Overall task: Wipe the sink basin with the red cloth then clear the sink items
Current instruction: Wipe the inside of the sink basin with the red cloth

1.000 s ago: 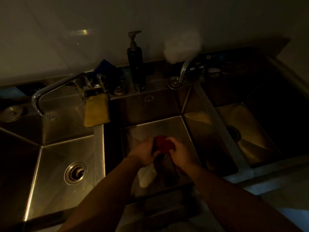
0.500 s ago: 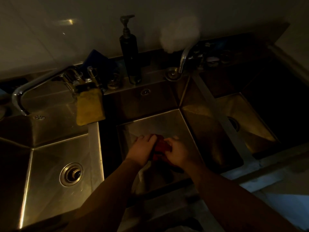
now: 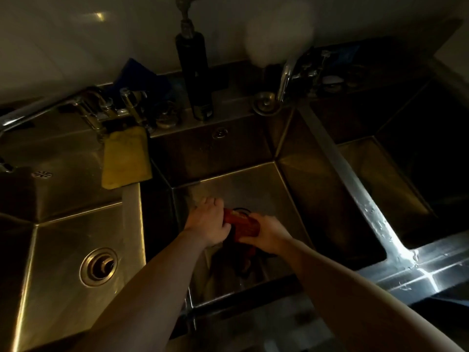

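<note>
Walls of steel are boxing in the middle sink (image 3: 253, 189) on all four sides, so the hands are working in a tight, deep square. Bare floor is showing behind the hands, up to the back wall. The left rim (image 3: 132, 212) is running flat beside it, with the left sink (image 3: 63, 237) and the left drain (image 3: 99, 266) lying past that. The right rim (image 3: 355, 189) is shining wet, and the right sink (image 3: 375, 171) is lying beyond it. A yellow cloth (image 3: 125, 158) is hanging down at the far end of the left rim. A soap bottle (image 3: 194, 72) is standing on the back ledge above the middle sink.

The red cloth (image 3: 242, 224) is sitting low in the middle sink, bunched into a thick roll, just in front of a dark drain ring (image 3: 241, 210). The left hand (image 3: 206, 222) is gripping one end and the right hand (image 3: 269, 235) is gripping the other. A darker part is hanging down under the hands.
</note>
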`<state>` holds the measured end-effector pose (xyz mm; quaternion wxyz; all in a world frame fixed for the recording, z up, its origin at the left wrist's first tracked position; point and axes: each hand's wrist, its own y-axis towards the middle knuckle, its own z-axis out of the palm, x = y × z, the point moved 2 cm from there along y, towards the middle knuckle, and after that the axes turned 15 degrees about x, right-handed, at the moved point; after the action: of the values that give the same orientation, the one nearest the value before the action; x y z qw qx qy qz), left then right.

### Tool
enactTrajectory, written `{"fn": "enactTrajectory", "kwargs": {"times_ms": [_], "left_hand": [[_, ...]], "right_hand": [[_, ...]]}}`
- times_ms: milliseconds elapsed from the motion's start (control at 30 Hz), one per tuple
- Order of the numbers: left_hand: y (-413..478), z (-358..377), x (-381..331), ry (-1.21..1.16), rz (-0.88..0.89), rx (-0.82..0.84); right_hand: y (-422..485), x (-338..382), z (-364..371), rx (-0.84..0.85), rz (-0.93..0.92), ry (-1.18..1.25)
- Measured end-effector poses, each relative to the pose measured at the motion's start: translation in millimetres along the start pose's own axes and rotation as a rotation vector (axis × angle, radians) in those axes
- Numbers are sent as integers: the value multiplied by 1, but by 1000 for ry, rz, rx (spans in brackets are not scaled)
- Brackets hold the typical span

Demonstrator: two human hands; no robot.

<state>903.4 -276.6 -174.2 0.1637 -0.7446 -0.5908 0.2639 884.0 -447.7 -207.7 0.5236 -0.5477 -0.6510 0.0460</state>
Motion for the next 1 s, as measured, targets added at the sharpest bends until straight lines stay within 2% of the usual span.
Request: {"fn": "enactTrajectory", "kwargs": {"times_ms": [100, 200, 333, 400, 500, 667, 833, 900, 1000], "left_hand": [[6, 16, -1, 88, 44, 19], [12, 34, 0, 189, 121, 60], [24, 55, 2, 190, 99, 1], [30, 65, 2, 189, 92, -33], [40, 81, 3, 217, 111, -34], [56, 107, 9, 237, 102, 3], [64, 129, 16, 90, -37, 88], [65, 139, 20, 8, -68, 222], [63, 157, 27, -44, -54, 517]], "right_hand": [[12, -15, -3, 29, 4, -141], [24, -22, -6, -87, -1, -229], [41, -25, -7, -224, 7, -528], [51, -27, -6, -222, 2, -675], [69, -34, 1, -101, -3, -780], [92, -58, 19, 87, 16, -676], [110, -72, 30, 219, 32, -623], [115, -77, 31, 288, 7, -632], [117, -92, 33, 404, -38, -705]]}}
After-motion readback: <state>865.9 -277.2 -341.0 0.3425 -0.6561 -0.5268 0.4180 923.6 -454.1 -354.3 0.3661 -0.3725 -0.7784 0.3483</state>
